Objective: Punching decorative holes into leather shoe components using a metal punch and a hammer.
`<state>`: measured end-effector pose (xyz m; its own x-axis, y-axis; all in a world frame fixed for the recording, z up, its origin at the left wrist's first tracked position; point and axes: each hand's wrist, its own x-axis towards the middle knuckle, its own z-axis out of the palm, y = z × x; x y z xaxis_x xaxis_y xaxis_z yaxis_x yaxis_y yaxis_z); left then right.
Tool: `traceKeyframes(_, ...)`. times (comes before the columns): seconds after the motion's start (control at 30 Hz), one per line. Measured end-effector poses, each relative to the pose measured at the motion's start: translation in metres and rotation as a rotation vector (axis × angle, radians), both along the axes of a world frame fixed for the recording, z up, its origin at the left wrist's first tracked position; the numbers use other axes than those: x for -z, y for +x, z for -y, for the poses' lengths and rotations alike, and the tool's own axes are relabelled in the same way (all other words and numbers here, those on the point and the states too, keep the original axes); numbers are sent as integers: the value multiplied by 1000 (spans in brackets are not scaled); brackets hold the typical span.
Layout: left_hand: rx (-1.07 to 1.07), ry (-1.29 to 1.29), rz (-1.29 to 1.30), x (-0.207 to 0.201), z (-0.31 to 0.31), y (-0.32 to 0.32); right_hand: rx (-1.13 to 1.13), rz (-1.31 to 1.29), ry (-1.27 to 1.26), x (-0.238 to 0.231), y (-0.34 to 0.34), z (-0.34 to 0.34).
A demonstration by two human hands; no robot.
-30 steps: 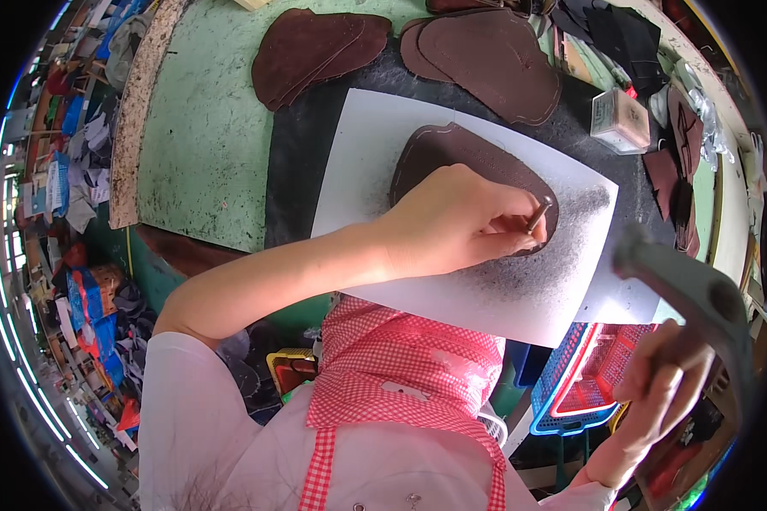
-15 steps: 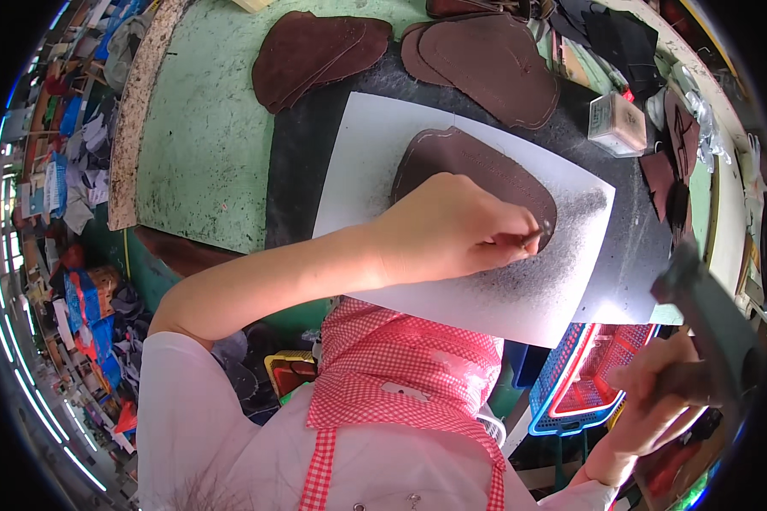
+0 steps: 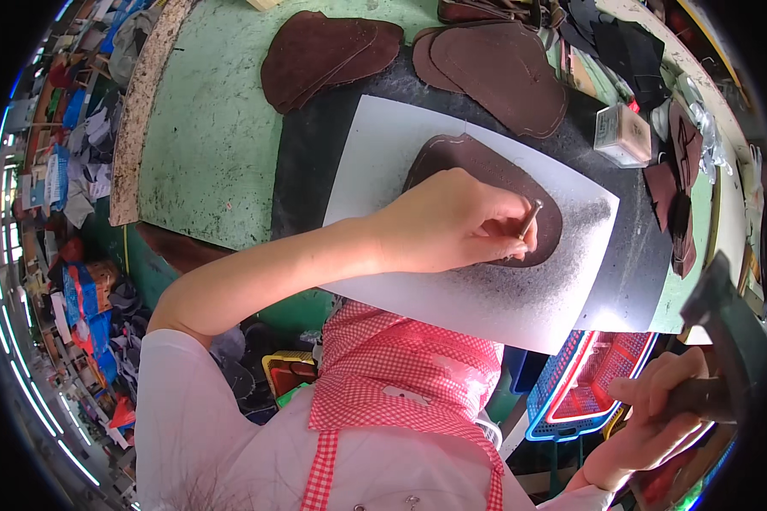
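My left hand (image 3: 460, 223) is closed in a pinch around a thin metal punch (image 3: 533, 216), its shiny end sticking up past the fingers. That hand rests over a rounded dark brown leather piece (image 3: 494, 170), covering its lower left part, and the punch's tip is hidden. Beneath the leather lies a white sheet (image 3: 358, 170) sprinkled with dark specks, mostly toward its right side. Off to the lower right, my right hand (image 3: 648, 417) grips the handle of a hammer (image 3: 729, 319). The hammer's head is raised, apart from the punch and the leather.
Stacked brown leather pieces (image 3: 328, 55) lie at the back, with another stack (image 3: 507, 72) beside them. A small clear box (image 3: 622, 136) stands on the black mat (image 3: 302, 162) at right. Leather scraps (image 3: 682, 230) lie along the right side. Blue and red baskets (image 3: 554, 417) sit below the table edge.
The punch now shows more clearly above my left fingertips, tilted upward. Both hands have shifted only slightly, and the hammer hangs a little lower and farther right. The whole view has moved a little.
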<state>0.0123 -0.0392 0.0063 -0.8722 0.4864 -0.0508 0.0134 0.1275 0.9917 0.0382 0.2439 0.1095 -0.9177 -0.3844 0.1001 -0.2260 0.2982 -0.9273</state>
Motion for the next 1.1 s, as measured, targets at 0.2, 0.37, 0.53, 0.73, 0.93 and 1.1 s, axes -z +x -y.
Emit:
traceKeyframes(0.2,43,-150,-133,-2,2,3,-813,463,226,-25,-61,-42)
traceKeyframes(0.37,-17,-315,-611,6,-1,9,35,88,-242,22,21,-8)
traceKeyframes(0.53,-120,-83,-189,1,1,-1,-30,125,320,11,-4,29)
traceKeyframes(0.73,-195,-53,-170,-2,-4,-42,-142,137,554,36,-3,29)
traceKeyframes(0.93,-533,-88,-907,11,-95,-153,-31,191,627,26,22,24)
traceKeyframes(1.1,-403,-123,-699,-3,-87,-141,-52,200,620,26,14,22)
